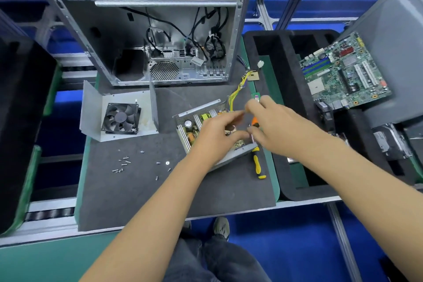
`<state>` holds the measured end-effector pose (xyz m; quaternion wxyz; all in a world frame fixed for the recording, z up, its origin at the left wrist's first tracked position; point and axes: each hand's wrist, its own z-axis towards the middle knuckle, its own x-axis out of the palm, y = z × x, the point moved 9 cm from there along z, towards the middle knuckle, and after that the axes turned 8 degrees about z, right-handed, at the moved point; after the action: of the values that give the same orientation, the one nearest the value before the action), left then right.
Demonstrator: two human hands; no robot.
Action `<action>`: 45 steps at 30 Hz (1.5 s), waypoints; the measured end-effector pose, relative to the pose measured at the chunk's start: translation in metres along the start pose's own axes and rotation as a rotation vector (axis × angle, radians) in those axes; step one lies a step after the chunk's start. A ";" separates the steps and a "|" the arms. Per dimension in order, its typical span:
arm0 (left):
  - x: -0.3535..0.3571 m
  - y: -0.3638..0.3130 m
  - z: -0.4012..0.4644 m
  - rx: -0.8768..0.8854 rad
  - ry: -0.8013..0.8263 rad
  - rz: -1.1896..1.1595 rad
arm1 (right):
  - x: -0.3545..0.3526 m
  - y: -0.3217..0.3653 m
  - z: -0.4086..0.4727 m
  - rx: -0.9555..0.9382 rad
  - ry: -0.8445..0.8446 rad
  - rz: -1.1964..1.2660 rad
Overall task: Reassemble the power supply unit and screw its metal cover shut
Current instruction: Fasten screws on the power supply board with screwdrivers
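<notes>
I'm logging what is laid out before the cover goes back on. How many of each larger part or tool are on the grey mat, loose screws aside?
Open power supply unit: 1
Metal cover with fan: 1
Screwdriver: 1
Computer case: 1
Total: 4

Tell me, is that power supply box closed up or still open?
Open. The power supply shows its bare circuit board and coils, and its metal cover, with the fan, lies apart on the mat to the left.
</notes>
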<state>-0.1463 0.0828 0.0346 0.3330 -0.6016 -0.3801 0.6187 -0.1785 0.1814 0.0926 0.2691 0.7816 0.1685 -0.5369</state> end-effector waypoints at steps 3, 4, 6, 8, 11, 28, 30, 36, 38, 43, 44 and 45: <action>-0.064 0.010 -0.048 0.089 -0.316 0.061 | 0.009 -0.011 0.003 0.015 0.066 -0.011; -0.084 0.024 -0.067 0.075 -0.397 0.091 | 0.011 -0.017 0.005 0.057 0.072 -0.077; -0.119 0.069 -0.101 -0.080 -0.471 0.107 | 0.015 -0.032 0.006 0.169 0.069 -0.165; -0.139 0.115 -0.123 -0.220 -0.444 0.186 | 0.012 -0.045 0.004 0.248 0.029 -0.144; -0.137 0.148 -0.141 -0.247 -0.326 0.380 | 0.014 -0.051 0.001 0.253 0.048 0.153; -0.109 0.156 -0.141 -0.109 -0.216 0.394 | -0.014 -0.037 -0.015 0.205 -0.308 0.708; -0.113 0.173 -0.145 -0.344 -0.276 0.045 | -0.004 -0.027 -0.013 0.161 -0.272 0.875; -0.090 0.144 -0.129 -0.398 -0.377 -0.755 | 0.036 0.008 -0.008 0.099 -0.129 1.100; -0.086 0.133 -0.123 -0.369 -0.382 -0.876 | 0.043 0.014 -0.008 0.091 -0.106 1.084; -0.084 0.115 -0.115 -0.285 -0.366 -0.929 | 0.050 0.015 -0.008 0.106 -0.086 1.071; -0.084 0.113 -0.115 -0.280 -0.363 -0.925 | 0.050 0.014 -0.008 0.111 -0.085 1.083; -0.084 0.112 -0.114 -0.281 -0.363 -0.918 | 0.050 0.014 -0.008 0.110 -0.087 1.090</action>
<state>-0.0230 -0.0371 -0.0207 0.4150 -0.2946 -0.7362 0.4462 -0.1464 0.1739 0.0517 0.4738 0.7455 -0.3003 -0.3598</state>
